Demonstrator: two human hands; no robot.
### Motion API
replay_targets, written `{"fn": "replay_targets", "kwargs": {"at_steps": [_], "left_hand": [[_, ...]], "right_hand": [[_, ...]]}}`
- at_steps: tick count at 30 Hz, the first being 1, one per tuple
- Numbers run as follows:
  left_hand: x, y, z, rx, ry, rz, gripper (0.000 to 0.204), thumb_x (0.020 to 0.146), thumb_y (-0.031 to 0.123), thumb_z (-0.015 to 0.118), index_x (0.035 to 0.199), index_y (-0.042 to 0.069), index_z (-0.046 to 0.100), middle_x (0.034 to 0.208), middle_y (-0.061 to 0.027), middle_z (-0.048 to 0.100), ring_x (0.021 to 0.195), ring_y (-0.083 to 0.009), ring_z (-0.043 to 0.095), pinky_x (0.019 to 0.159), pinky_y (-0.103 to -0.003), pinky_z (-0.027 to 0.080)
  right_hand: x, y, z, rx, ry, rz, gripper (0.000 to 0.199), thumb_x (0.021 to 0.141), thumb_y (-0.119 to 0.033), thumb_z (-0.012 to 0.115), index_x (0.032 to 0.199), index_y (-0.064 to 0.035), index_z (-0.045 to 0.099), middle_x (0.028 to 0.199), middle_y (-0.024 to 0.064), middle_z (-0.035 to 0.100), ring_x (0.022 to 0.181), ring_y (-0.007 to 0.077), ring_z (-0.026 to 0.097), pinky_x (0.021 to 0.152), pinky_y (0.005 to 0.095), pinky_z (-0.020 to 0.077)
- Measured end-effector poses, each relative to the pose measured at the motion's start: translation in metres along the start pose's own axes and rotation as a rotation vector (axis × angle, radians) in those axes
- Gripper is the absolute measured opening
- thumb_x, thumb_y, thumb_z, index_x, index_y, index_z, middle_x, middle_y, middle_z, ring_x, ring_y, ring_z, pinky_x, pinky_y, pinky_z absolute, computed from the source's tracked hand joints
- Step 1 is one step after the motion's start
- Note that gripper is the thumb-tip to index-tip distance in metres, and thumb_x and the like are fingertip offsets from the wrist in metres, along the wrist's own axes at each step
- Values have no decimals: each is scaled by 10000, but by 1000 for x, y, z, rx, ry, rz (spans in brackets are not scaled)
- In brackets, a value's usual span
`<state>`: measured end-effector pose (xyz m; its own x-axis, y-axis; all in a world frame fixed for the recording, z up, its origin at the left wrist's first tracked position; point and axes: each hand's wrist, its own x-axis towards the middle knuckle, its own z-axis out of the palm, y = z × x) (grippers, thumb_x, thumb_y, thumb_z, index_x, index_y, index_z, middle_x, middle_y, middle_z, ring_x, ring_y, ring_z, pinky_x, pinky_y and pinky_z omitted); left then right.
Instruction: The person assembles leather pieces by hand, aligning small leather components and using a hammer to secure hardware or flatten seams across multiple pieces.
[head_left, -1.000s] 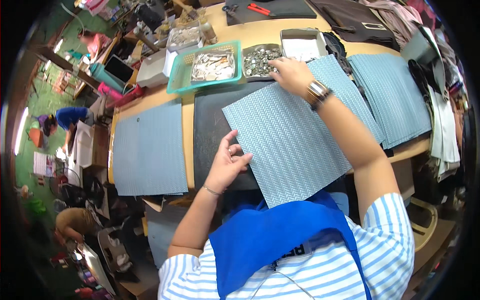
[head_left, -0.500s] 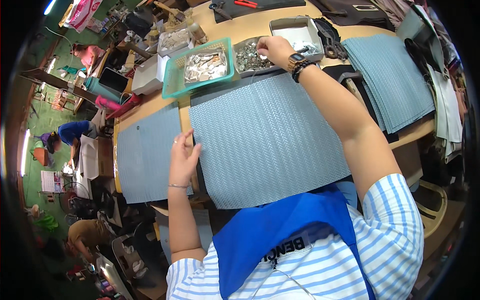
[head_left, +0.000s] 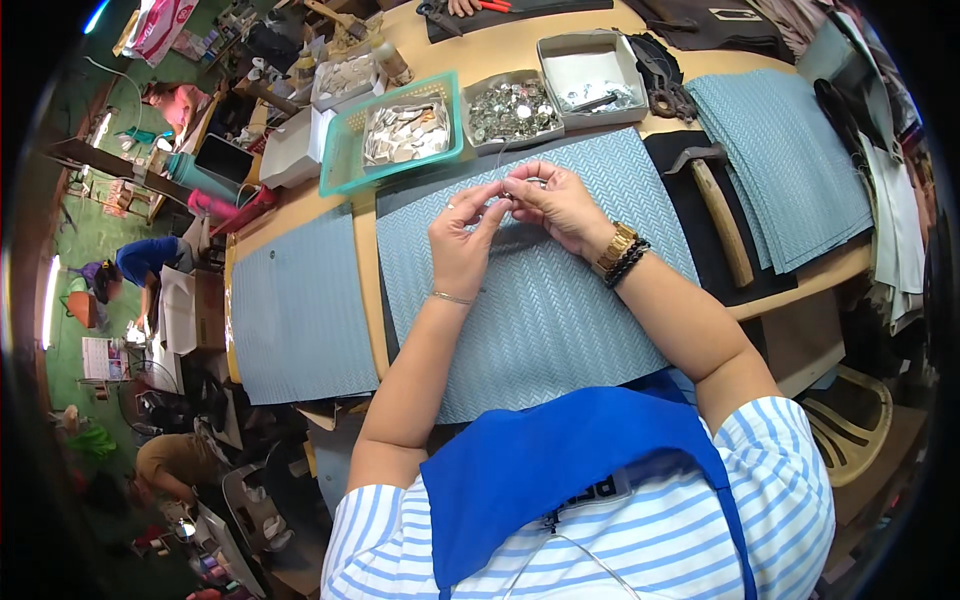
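Over the upper middle of the blue sheet, a small part, too tiny to identify, is pinched between the left hand and right hand, fingers of both closed on it. Sheet lies on the surface, green basket and shiny bits beyond its far edge. Hammer and sheet stack to its right; another sheet to its left.

Brightly lit worktable, soft shadow on the patterned sheet, glaring strip light far left, dark, bent edges
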<state>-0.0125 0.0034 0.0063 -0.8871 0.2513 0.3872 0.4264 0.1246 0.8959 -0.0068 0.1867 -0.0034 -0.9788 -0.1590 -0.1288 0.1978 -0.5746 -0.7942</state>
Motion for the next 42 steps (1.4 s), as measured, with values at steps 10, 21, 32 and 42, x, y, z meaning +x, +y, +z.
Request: {"fn": "replay_targets", "kwargs": {"at_steps": [10,21,32,42], "left_hand": [[11,-25,-13,-95,-25,-232,204,979,159,758,1116,11,793,1026,-74,785,931,-111,685,843,-266,535],[41,-1,1,-211,-104,-371,257,998,190,748,1131,-29,760,1015,-34,770,914,-70,665,833,-231,524],[51,-19,-19,415,-238,-81,288,988,246,734,1190,41,728,1110,-69,755,966,-200,677,887,-349,531],[75,-23,-34,509,-451,-353,246,916,148,788,1101,46,663,992,6,627,973,-54,571,862,-223,475]], "right_hand": [[-4,-10,4,-793,-136,-523,253,934,-50,749,1187,-39,737,1077,80,747,917,167,733,833,300,596],[-1,-24,-6,-807,15,-764,213,875,-80,819,1083,-50,784,1023,105,782,905,181,762,807,295,611],[5,-22,-10,-772,77,-655,193,882,-98,826,1049,-27,759,983,84,787,889,182,778,759,297,611],[9,-16,-18,-927,129,-434,163,857,-115,843,972,-28,766,938,95,784,830,167,770,722,290,605]]}}
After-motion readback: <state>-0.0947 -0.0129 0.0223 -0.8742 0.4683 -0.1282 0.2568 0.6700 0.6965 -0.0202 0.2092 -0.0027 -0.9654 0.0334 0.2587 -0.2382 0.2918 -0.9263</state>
